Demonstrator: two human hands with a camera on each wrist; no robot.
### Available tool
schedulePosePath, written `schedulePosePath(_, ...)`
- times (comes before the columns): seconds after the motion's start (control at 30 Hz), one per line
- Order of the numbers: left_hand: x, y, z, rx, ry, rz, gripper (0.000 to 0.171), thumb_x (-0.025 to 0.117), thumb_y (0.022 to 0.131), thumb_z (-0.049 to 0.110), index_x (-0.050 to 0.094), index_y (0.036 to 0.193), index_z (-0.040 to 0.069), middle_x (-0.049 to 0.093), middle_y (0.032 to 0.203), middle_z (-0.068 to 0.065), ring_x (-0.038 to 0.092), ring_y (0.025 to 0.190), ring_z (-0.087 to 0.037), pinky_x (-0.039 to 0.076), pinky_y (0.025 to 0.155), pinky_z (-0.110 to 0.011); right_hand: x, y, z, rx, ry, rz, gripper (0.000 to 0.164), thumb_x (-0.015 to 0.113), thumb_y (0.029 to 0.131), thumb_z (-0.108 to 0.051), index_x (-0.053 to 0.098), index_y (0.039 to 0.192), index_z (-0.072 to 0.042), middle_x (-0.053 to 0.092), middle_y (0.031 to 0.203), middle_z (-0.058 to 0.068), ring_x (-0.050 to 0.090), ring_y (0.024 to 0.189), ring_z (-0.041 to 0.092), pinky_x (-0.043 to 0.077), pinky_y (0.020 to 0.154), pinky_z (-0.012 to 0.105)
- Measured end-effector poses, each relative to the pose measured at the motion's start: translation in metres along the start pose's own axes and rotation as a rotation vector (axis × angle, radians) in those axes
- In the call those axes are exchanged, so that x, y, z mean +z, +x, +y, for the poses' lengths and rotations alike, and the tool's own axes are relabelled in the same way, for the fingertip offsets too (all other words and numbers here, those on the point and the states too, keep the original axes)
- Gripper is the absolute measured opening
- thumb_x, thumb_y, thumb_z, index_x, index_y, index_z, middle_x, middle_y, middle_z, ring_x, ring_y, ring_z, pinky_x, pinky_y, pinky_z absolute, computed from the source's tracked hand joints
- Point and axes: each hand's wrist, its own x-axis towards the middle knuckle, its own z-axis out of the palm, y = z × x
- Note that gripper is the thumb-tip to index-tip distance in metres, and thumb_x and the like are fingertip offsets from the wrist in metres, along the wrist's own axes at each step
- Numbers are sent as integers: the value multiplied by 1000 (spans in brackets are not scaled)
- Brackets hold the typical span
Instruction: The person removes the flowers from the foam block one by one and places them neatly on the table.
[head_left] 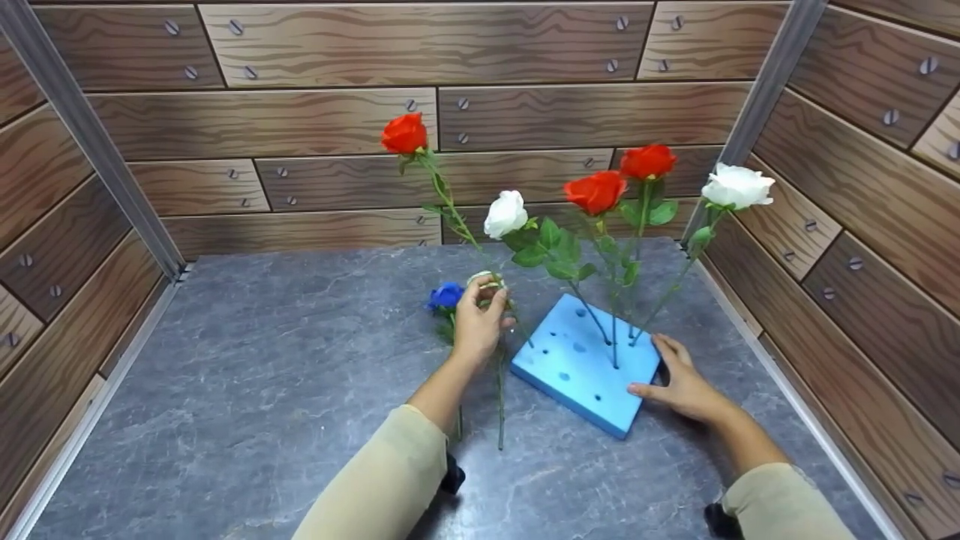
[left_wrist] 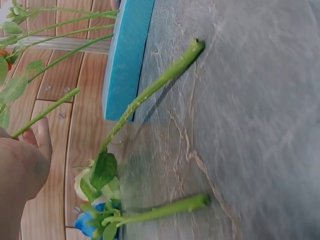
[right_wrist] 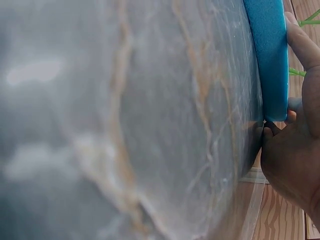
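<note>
My left hand pinches the stem of a red rose, whose bloom leans up and left. In the left wrist view the cut end of this stem points toward the blue foam block, apart from it. My right hand grips the block at its right corner, thumb at the near edge and fingers round the far side. Standing in the block's holes are two red roses and two white roses. Several other holes show in its top.
Left of the block, a blue rose and another white rose lie on the grey marbled table, the white one partly hidden by my left hand. Wood-patterned walls enclose the back and sides.
</note>
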Motion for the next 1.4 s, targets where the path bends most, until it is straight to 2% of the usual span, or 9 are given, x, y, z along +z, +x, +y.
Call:
schedulePosePath(0.2,-8,-3,1,-5,9,20,32,62,109,3,60,141,2,65,119,-15,64,94,-14,70,74,-31,0,0,1,3,-8,-4,119,83,95,-43,6,171,7,-2,174,38,7,159,68,18,127,83)
schedulePosePath(0.5,-23,-7,0,-37,28,16,38,62,108,2,57,146,1,63,117,-11,60,93,-13,72,80,-40,0,-1,1,-1,-9,-11,119,83,95,-43,5,171,6,-2,174,38,8,158,68,21,126,85)
schedulePosePath(0.6,-27,-9,0,-46,17,6,40,63,108,3,55,147,0,63,117,-10,61,95,-13,72,78,-37,0,-1,0,4,-2,-12,119,83,95,-43,5,171,5,-2,174,38,8,158,68,21,126,85)
schedulePosePath(0.8,-38,-15,-1,-85,29,2,43,65,108,4,55,149,1,63,119,-9,63,99,-16,69,69,-27,0,-1,-1,6,4,-13,118,83,95,-42,7,171,6,-2,174,37,8,158,68,21,126,85)
schedulePosePath(0.93,-45,-19,-1,-102,58,-1,42,64,107,3,56,148,2,63,121,-12,67,103,-23,69,67,-29,-1,-2,-3,8,-5,-11,117,83,95,-42,7,171,6,0,174,38,10,158,68,23,125,85)
schedulePosePath(1.03,-50,-21,-1,-110,74,-15,42,62,107,2,55,149,0,63,125,-17,70,107,-30,71,71,-34,-1,-2,-5,9,-6,-8,117,83,95,-41,8,171,6,0,174,38,11,158,68,23,125,85)
schedulePosePath(1.17,-56,-25,1,-157,100,-28,42,62,107,3,57,149,3,62,126,-16,70,108,-31,71,75,-37,-2,-2,-6,8,-10,-8,117,84,95,-40,7,171,6,0,174,38,11,157,69,23,125,85)
schedulePosePath(1.4,-68,-30,6,-201,161,-32,42,63,105,1,59,147,4,63,125,-13,71,110,-29,69,69,-32,-2,-1,-6,11,-19,-11,118,83,95,-41,7,171,7,0,173,39,11,157,69,23,125,84)
